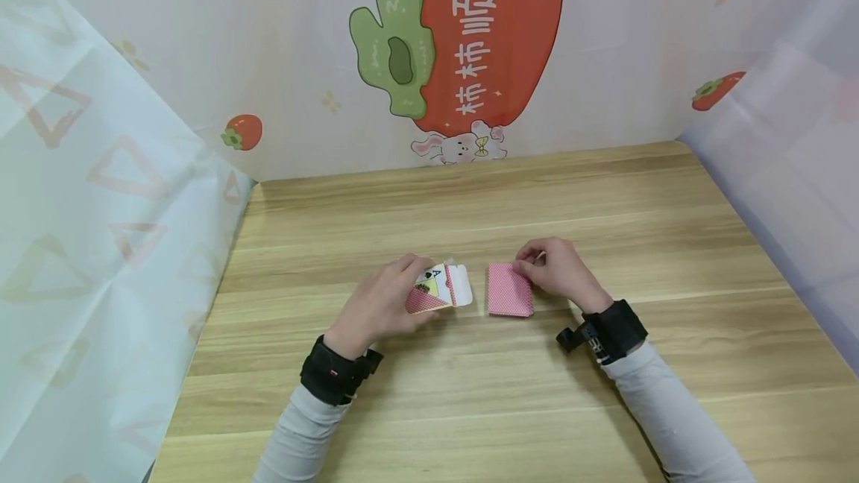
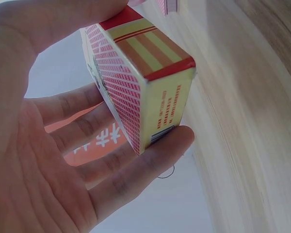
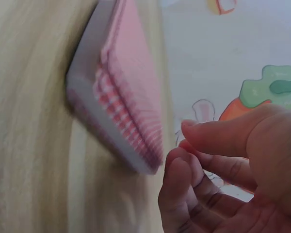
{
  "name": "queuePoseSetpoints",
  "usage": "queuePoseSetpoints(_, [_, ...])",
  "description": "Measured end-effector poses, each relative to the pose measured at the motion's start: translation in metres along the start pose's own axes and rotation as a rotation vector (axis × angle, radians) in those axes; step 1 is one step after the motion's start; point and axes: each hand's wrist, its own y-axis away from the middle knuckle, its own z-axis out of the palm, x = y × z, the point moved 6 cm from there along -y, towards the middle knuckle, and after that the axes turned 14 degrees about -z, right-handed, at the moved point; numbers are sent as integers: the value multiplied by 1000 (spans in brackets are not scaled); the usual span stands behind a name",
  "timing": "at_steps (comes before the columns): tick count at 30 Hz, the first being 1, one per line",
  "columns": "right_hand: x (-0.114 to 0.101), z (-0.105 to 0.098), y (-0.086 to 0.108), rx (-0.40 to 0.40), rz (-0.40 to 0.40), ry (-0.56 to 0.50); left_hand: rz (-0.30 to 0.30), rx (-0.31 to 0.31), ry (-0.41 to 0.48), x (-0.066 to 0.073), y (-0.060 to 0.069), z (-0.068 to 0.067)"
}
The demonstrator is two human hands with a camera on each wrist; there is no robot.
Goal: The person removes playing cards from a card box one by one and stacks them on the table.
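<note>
In the head view my left hand grips a playing card box from its left side. The box's flap stands open toward the right, and an ace of spades shows on its face. In the left wrist view the thumb lies over the striped end of the box, and a finger bears on its narrow side. To the right, a deck of playing cards lies on the table with red patterned backs up. My right hand is at its upper right corner, fingers loosely curled, holding nothing visible.
The wooden table runs back to a white cloth printed with a large persimmon. More cloth hangs at the left and right sides. A black wrist camera strap sits on each wrist.
</note>
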Motion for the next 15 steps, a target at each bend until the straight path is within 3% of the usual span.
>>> queuePoseSetpoints(8, [-29,1,2,53,-119,-138,33,4,-4,5,0,5])
queuePoseSetpoints(15, [-58,15,5,0,-200,-304,71,1,-3,14,0,9])
